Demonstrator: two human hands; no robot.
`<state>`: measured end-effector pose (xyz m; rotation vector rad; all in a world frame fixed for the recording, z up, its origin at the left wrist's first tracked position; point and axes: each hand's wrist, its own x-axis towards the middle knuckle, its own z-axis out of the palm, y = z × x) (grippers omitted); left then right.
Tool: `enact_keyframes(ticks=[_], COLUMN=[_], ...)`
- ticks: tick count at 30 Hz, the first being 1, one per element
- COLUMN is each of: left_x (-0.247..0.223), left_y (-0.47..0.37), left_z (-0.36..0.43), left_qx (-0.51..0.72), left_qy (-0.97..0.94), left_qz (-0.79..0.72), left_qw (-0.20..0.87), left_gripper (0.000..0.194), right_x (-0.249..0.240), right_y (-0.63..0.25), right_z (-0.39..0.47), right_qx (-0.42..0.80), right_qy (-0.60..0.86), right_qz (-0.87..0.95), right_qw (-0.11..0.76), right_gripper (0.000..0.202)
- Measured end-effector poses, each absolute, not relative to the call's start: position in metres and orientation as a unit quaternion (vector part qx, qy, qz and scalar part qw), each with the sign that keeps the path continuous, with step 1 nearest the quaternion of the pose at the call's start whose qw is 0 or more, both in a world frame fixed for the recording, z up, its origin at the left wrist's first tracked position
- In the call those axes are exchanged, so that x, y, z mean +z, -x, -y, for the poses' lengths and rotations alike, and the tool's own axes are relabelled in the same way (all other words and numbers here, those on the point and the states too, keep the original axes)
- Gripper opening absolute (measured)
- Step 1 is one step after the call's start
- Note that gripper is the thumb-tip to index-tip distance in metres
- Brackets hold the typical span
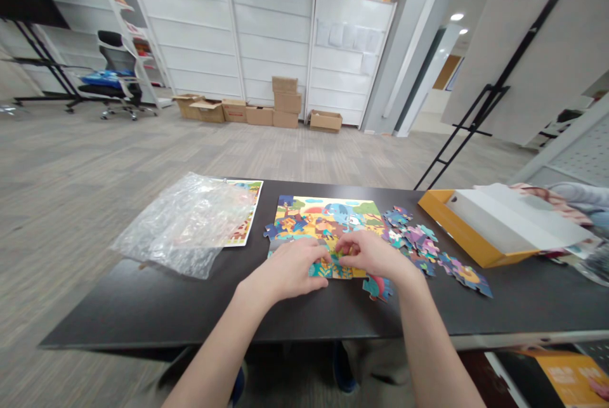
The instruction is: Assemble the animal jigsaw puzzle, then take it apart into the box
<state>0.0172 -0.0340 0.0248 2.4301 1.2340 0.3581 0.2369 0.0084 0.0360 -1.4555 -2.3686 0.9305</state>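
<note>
A colourful jigsaw puzzle (pixel 340 210) with an elephant and other animals lies largely joined on the dark table. My left hand (pixel 297 265) rests over its lower left part, fingers stretched out and thumb apart, holding nothing visible. Facing it, my right hand (pixel 364 252) has its fingers bent and drawn together on a puzzle piece (pixel 337 256) in the lower middle; the fingers partly hide it. Below my right wrist a pink and teal puzzle piece (pixel 378 287) sticks out past the puzzle's lower edge. Loose puzzle pieces (pixel 419 240) lie in a heap to the right.
Crumpled clear plastic wrap (pixel 183 224) covers part of a printed picture sheet (pixel 254 205) at the left. An open yellow box (pixel 480 236) stands at the right, with cloth (pixel 556 195) behind it. The table's (pixel 200 319) front edge is close to me.
</note>
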Motion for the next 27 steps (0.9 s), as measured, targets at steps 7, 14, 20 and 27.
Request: enact_keyframes(ticks=[7, 14, 20, 27], left_x=[0.028, 0.027, 0.022, 0.018], left_y=[-0.018, -0.019, -0.019, -0.018], left_z=[0.031, 0.032, 0.031, 0.029], left_qx=[0.102, 0.111, 0.135, 0.143], left_qy=[-0.873, -0.874, -0.865, -0.865], left_qz=[-0.442, -0.441, -0.448, -0.445], left_qw=[0.18, 0.17, 0.183, 0.182], left_gripper=[0.023, 0.024, 0.036, 0.034], right_x=[0.041, 0.041, 0.042, 0.039], right_y=[-0.241, -0.242, -0.24, -0.239], right_z=[-0.008, -0.007, -0.004, -0.003], right_qx=[0.285, 0.312, 0.273, 0.266], right_qy=[0.5, 0.48, 0.451, 0.439], right_qz=[0.809, 0.816, 0.848, 0.856], right_qw=[0.119, 0.077, 0.055, 0.058], right_gripper=[0.019, 0.035, 0.052, 0.043])
